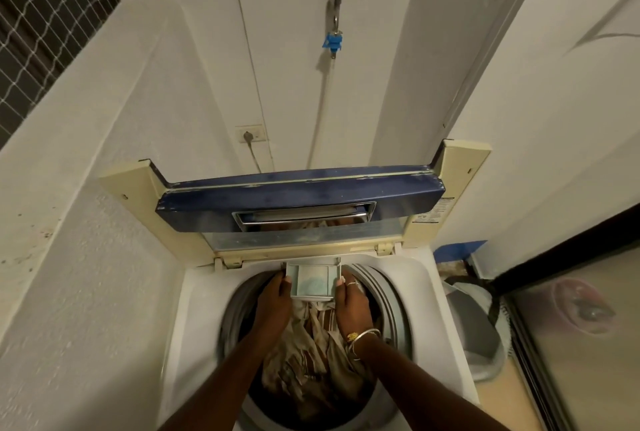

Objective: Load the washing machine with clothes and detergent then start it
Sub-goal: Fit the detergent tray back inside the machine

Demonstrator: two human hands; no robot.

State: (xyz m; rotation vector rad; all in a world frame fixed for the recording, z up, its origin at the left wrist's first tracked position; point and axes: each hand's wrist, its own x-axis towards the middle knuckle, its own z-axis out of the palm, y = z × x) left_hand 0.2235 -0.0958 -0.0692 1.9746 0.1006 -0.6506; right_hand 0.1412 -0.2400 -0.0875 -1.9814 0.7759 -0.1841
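Note:
A white top-loading washing machine [194,309] stands with its blue-fronted lid [298,198] raised against the wall. Brown and cream striped clothes [308,354] fill the drum. At the drum's back rim a pale detergent drawer [313,283] is pulled out, with blue-white powder inside. My left hand [273,302] holds the drawer's left side, thumb on its edge. My right hand [351,302], wearing rings and bangles, holds its right side.
A tap with a blue fitting [334,41] and a hose hang on the wall above. A wall socket [250,134] holds a plug. A grey basket [474,326] sits right of the machine, beside a glass door [581,326]. A white ledge [69,153] runs along the left.

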